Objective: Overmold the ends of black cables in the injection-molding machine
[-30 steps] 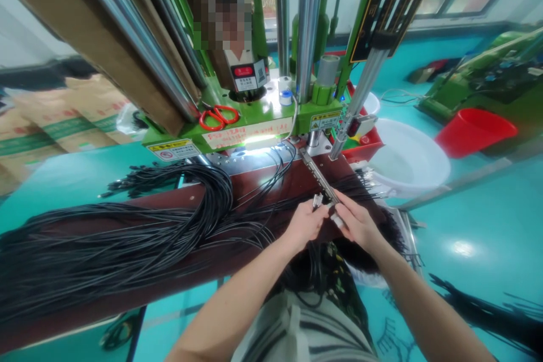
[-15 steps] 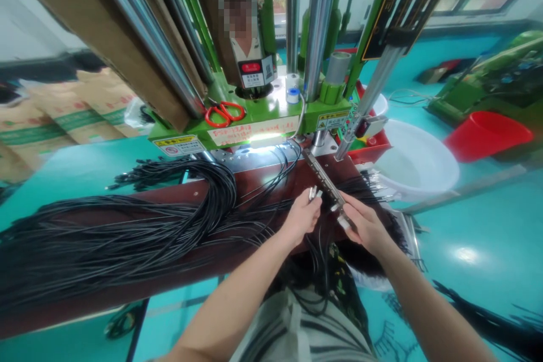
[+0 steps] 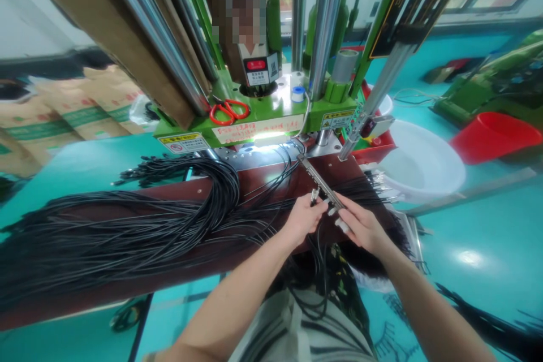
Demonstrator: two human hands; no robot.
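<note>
My right hand is closed around the near end of a long narrow metal bar, which slants away toward the machine. Small pale pieces show along the bar's side by the right fingers. Close to the bar's left side, my left hand is closed in a pinch on a small cable connector with a shiny metal end. Its fingertips come up to the bar; whether they touch it I cannot tell. Black cables hang below the hands.
A thick bundle of black cables lies across the brown table. Behind stands a green press with red-handled scissors on it. A white basin and red bucket stand at right. Someone is partly visible behind the press.
My left hand has come closer to the bar, its fingertips now at the bar's left side. My right hand still holds the bar. The whole view has shifted slightly.
</note>
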